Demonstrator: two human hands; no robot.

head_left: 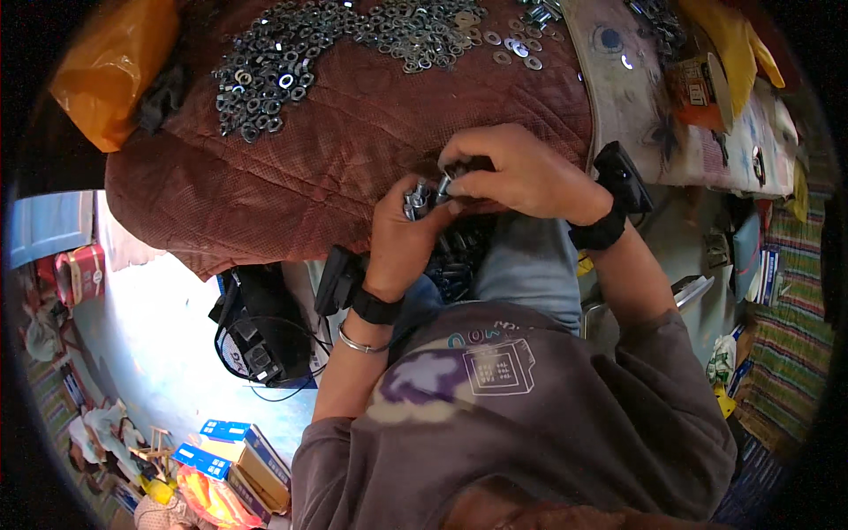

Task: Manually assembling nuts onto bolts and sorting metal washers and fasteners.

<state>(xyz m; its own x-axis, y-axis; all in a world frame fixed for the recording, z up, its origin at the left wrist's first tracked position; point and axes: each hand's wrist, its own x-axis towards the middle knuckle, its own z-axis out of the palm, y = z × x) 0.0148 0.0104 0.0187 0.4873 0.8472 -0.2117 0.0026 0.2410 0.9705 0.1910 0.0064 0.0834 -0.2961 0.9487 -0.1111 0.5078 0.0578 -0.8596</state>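
Note:
My left hand is closed around several small shiny metal cylinders that look like bolts, their ends showing above the thumb and fingers. Just to the right, my right hand pinches a single metal bolt between thumb and fingers, close to the left thumb. Both hands are over the near edge of a brown quilted cloth. Below them, in my lap, lies a dark heap of metal parts, partly hidden by the hands. Farther off on the cloth spreads a pile of hex nuts.
Flat washers lie right of the nuts. An orange plastic bag sits at the far left, a paper cup at the far right. A black bag with cables and cardboard boxes stand on the floor at left.

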